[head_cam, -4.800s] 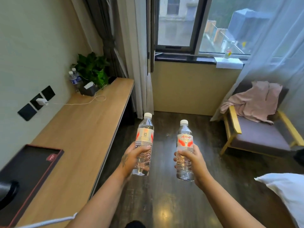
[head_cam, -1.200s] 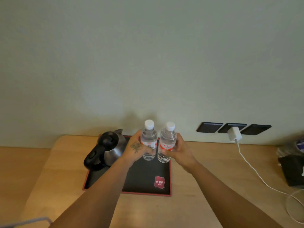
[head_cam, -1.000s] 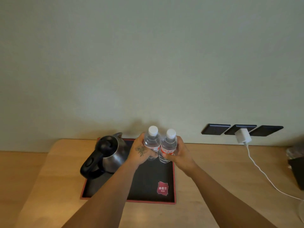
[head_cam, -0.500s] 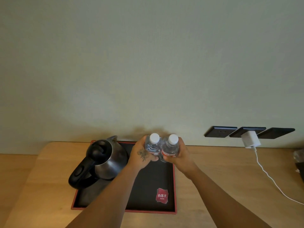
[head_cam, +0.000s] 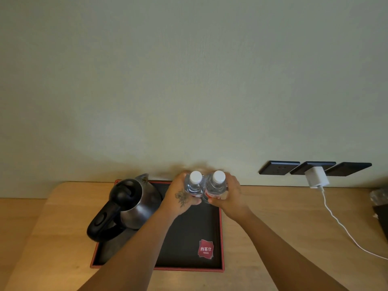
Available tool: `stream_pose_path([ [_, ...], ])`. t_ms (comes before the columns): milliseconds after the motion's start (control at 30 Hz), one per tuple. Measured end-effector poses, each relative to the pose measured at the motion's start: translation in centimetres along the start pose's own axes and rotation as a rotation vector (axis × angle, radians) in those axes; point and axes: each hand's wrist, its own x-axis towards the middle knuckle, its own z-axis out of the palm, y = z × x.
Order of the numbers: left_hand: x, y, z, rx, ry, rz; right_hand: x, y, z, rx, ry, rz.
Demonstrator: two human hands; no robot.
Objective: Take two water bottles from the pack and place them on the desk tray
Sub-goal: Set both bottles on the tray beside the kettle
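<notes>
Two clear water bottles with white caps stand upright side by side at the far end of the black, red-rimmed desk tray (head_cam: 189, 244). My left hand (head_cam: 179, 199) is wrapped around the left bottle (head_cam: 194, 183). My right hand (head_cam: 227, 196) is wrapped around the right bottle (head_cam: 217, 184). The bottles touch each other. Their bases are hidden behind my fingers, so I cannot tell whether they rest on the tray.
A steel kettle (head_cam: 128, 203) with a black handle sits on the tray's left part, close to my left wrist. The wall rises just behind the tray. A white charger (head_cam: 316, 177) is plugged into the black wall sockets, its cable trailing over the wooden desk (head_cam: 283, 217).
Since a second ago, both hands have carried the bottles down and farther toward the wall end of the tray, pressed together. Earlier I held them apart out in the room.
</notes>
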Motion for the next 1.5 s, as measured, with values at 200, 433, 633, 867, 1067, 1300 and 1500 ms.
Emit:
stream_pose_path([
  [200, -2.5, 3.6, -3.4, 0.325, -0.003, 0.352, -1.3, -4.1, -2.6, -0.160, 0.003, -0.131],
  [433, -2.7, 9.9, -5.5, 0.872, -0.255, 0.503, -1.9, -9.4, -4.2, -0.515, -0.005, -0.190],
  [633, -2.0, 11.4, -5.4, 1.000, -0.165, 0.427, -1.4, -10.4, -3.8, -0.664, -0.052, -0.147],
  [867, -1.6, 11.8, -5.0, 1.065, -0.129, 0.382, -1.0, -10.3, -4.3, -0.639, -0.074, -0.105],
  [1067, -1.5, 11.2, -4.0, 1.105, -0.102, 0.319, -0.8, -10.3, -4.3, -0.639, -0.094, -0.089],
  [1300, -1.0, 11.5, -3.8, 1.079, -0.097, 0.308, -0.9, -10.2, -4.5, -0.636, -0.094, -0.079],
  [1500, -1.0, 11.2, -3.9, 1.050, -0.097, 0.310, -1.0, -10.2, -4.4, -0.629, -0.083, -0.085],
])
